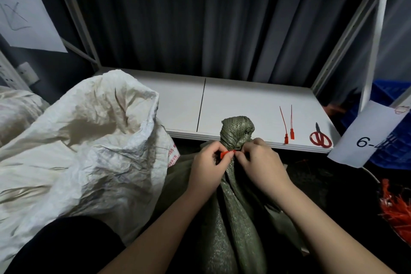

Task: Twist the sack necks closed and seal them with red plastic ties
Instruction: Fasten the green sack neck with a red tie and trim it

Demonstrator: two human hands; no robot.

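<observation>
A green woven sack [233,218] stands in front of me, its neck twisted into a bunched top [237,129]. A red plastic tie [228,153] runs around the neck just below the bunch. My left hand [208,168] pinches the tie's left end against the neck. My right hand [261,163] pinches its right end, fingertips meeting the left hand's. Most of the tie is hidden by my fingers. Two spare red ties [288,128] lie on the white shelf [244,104] to the right of the sack.
A large white sack [89,151] with an open, crumpled mouth fills the left. Red-handled scissors [320,137] lie at the shelf's right front corner. A paper label reading "6-" [369,138] hangs over a blue crate [395,140]. A heap of red ties [393,204] sits low right.
</observation>
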